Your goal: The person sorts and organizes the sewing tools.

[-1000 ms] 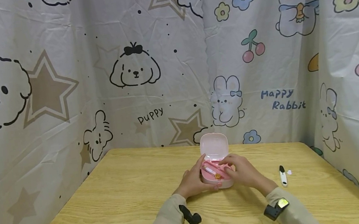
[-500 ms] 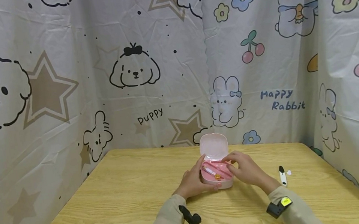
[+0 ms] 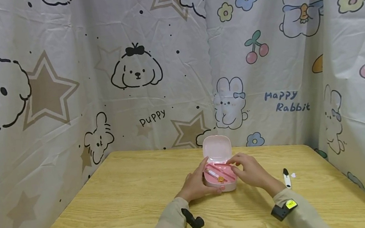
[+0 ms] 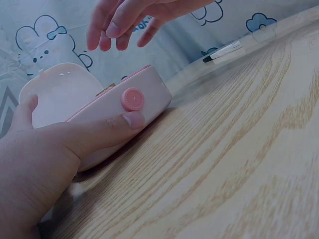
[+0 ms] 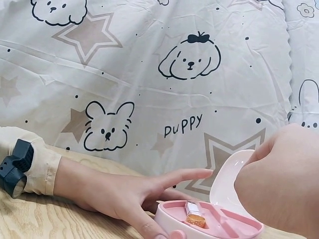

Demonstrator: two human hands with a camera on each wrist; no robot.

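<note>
A small pink case (image 3: 227, 187) with its pale lid (image 3: 217, 149) raised stands on the wooden table. My left hand (image 3: 194, 186) grips its left side, the thumb lying along the front below a round pink button (image 4: 132, 99). Inside, a slim white piece with an orange-gold end (image 5: 195, 219) rests in a left compartment beside a slanting pink divider. Above the right back corner of the case hovers my right hand (image 3: 251, 172). Its fingers hang loosely bent in the left wrist view, with nothing visible between them. Part of the case's inside is hidden by that hand.
To the right on the table (image 3: 136, 181) lies a slim white tool with a black end (image 3: 287, 179). A tiny white piece (image 3: 293, 175) is beside it. Printed curtains (image 3: 177, 72) enclose the table's back and sides.
My right hand has drawn back from inside the case towards its right back edge, uncovering more of the right compartment. My left hand and the case have stayed put.
</note>
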